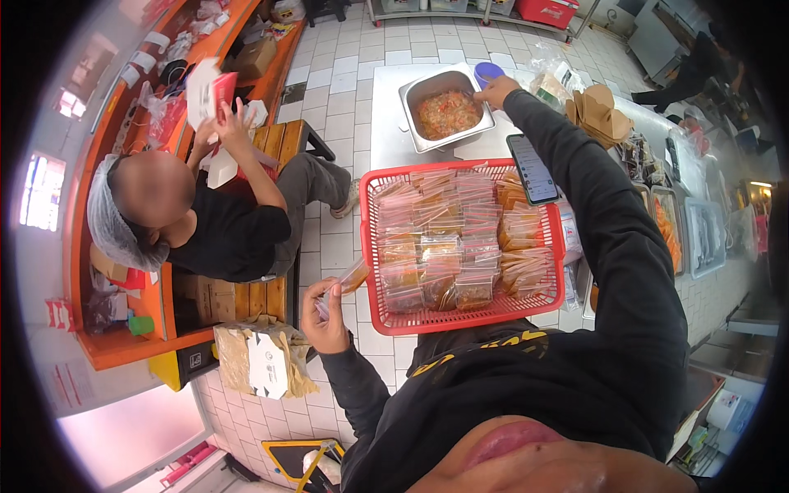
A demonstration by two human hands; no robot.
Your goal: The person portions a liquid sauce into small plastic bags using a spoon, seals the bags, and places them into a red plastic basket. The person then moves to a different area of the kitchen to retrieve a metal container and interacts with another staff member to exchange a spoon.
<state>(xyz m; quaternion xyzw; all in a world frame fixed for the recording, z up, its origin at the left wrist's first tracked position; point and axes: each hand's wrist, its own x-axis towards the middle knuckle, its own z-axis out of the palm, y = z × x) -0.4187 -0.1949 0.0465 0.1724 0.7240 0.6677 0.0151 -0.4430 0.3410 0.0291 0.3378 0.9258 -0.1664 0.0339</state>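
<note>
My left hand (325,315) pinches a small plastic zip bag (353,277) with brown-orange sauce inside, just off the left edge of a red plastic basket (466,328). Rows of filled zip bags (441,243) stand packed in that basket. Stretched forward, my right hand (497,92) has its fingertips at the right rim of a deep steel pan (426,143). Whether it grips the rim or a utensil cannot be made out. Chunky reddish sauce (449,114) lies in the pan. A purple cup (487,71) stands right behind these fingers.
A smartphone (531,169) with its screen lit rests at the basket's far right corner. Folded brown cardboard boxes (596,117) sit on the steel table (389,98). At left, a seated person (234,228) in a hairnet handles a red-and-white carton (209,95). A wrapped carton stack (268,357) is below.
</note>
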